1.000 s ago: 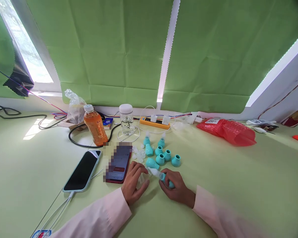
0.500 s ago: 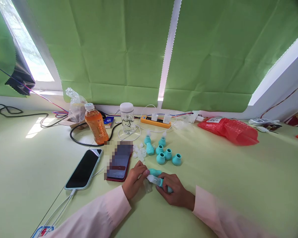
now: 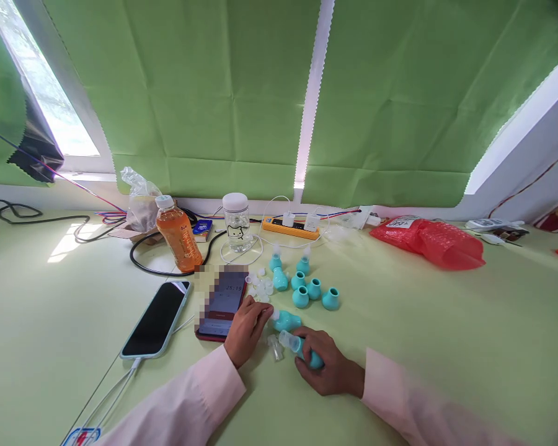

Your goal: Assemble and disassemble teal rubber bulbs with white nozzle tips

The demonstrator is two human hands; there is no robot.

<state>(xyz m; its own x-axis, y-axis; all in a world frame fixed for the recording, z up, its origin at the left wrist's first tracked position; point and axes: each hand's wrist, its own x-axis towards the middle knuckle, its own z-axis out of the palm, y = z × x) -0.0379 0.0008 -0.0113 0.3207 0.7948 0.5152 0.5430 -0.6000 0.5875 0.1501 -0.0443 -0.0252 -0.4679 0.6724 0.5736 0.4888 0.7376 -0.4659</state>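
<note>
My right hand [image 3: 328, 364] is wrapped around a teal squeeze bulb [image 3: 312, 355] that has a clear tube [image 3: 288, 340] on its end, pointing left. It looks like a nasal aspirator. The tube's end looks open. My left hand [image 3: 248, 328] has thumb and finger pinched at a small whitish nozzle tip [image 3: 275, 314], close to another teal bulb [image 3: 288, 320] lying on its side. Clear tube pieces [image 3: 275, 348] lie between my hands. Several loose whitish tips [image 3: 261, 288] form a pile beyond my left hand. More teal bulbs [image 3: 300, 297] stand behind, two with whitish tips fitted.
To the left lie a phone with a dark screen [image 3: 157, 319], cabled, and a red-edged phone [image 3: 223, 310]. Farther back stand an orange drink bottle [image 3: 179, 235], a clear lidded jar [image 3: 236, 226] and an orange power strip [image 3: 291, 229]. A red plastic package [image 3: 428, 243] lies back right.
My left hand has drawn away from the tube's end, up and left, and the whitish tip is off the tube. The lying bulb and clear pieces show more fully.
</note>
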